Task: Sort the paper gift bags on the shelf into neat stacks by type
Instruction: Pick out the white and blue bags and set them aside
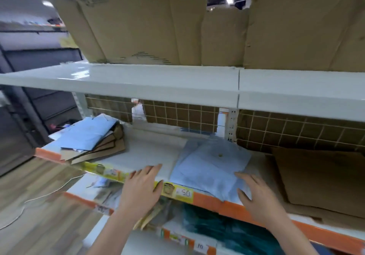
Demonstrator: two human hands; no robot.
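Flattening the blue bag stack (pixel 211 164) square, my right hand (pixel 256 197) presses open-fingered while my left hand (pixel 142 187) rests loose on the shelf (pixel 150 156).

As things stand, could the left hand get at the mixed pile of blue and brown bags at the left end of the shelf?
Probably yes. The left hand lies open at the shelf edge, and only bare shelf lies between it and the mixed pile, which sits uncovered farther left.
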